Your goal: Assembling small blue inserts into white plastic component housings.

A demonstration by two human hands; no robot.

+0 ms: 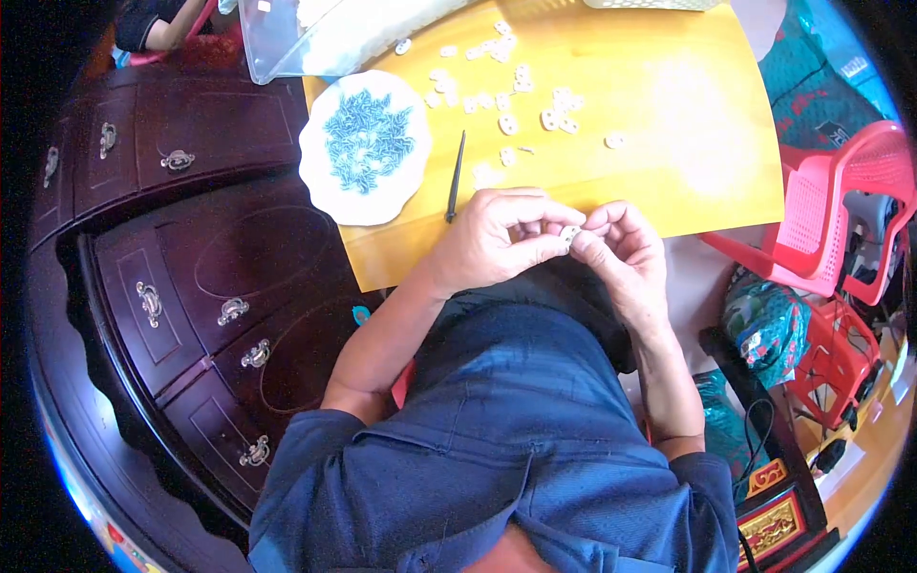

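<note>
My left hand (499,237) and my right hand (626,256) meet at the table's near edge, fingertips pinched on one small white plastic piece (569,233) with a dark spot or hole. Part of the piece is hidden by the fingers. Just beyond my left hand lies a slim black pointed tool (457,177), perhaps tweezers. More small oval white pieces (507,124) are scattered over the yellow table (702,181). To the left, a white scalloped plate (318,181) bears a heap of small shiny blue-grey metal parts (371,143), too small to name.
A clear plastic bin (272,43) with white contents stands at the far left, a pale basket (659,3) at the far edge. Dark wooden drawers (205,258) line the left side. Pink and red plastic chairs (812,220) stand at the right. Another person's arm (172,29) shows at the upper left.
</note>
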